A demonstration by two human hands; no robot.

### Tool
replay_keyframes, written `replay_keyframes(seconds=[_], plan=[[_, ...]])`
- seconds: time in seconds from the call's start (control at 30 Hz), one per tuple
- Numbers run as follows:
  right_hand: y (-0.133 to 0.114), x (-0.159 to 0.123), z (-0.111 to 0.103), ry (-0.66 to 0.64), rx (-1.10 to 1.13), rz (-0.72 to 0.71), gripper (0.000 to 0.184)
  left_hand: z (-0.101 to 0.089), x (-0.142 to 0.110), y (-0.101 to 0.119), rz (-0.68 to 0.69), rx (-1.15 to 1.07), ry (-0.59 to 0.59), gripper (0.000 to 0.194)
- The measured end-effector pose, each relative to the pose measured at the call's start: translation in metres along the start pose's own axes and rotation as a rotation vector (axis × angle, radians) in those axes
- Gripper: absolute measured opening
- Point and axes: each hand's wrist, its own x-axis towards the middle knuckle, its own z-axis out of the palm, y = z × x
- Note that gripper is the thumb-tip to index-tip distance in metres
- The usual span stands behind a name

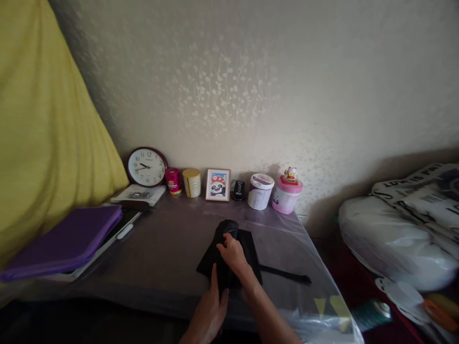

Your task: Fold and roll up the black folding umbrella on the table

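Observation:
On the table in front of me lies a black fabric item (210,262), spread out and partly folded, with a raised rounded part at its far end. Its exact kind I cannot make out. A narrow black strap (285,273) runs from its right side across the table. My right hand (232,251) is over its middle, fingers curled and closed on the fabric. At the near edge is my left hand (211,306), its index finger stretched flat over the cloth and thumb apart. Its other fingers are hidden.
Along the wall stand a clock (147,166), a pink tin (173,181), a yellow-lidded can (191,183), a picture frame (218,185), a black device (238,190), a white tub (260,192) and a pink tub (287,197). A purple folder (68,239) lies left.

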Motion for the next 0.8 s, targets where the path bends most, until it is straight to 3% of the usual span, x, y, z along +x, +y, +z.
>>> replay_keyframes(seconds=[0.33, 0.5, 0.67, 0.8], plan=[[-0.006, -0.014, 0.0, -0.082, -0.081, -0.119, 0.025, 0.006, -0.004, 0.004, -0.063, 0.186, 0.063, 0.063], [-0.003, -0.02, 0.0, -0.061, -0.119, -0.204, 0.026, 0.01, -0.005, -0.002, 0.077, 0.118, 0.183, 0.067], [0.0, -0.026, -0.008, -0.116, -0.002, -0.309, 0.029, 0.009, 0.0, -0.006, 0.062, 0.156, 0.057, 0.061], [0.008, -0.041, -0.02, -0.108, 0.183, -0.483, 0.026, 0.009, 0.002, -0.007, 0.05, 0.199, 0.073, 0.06]])
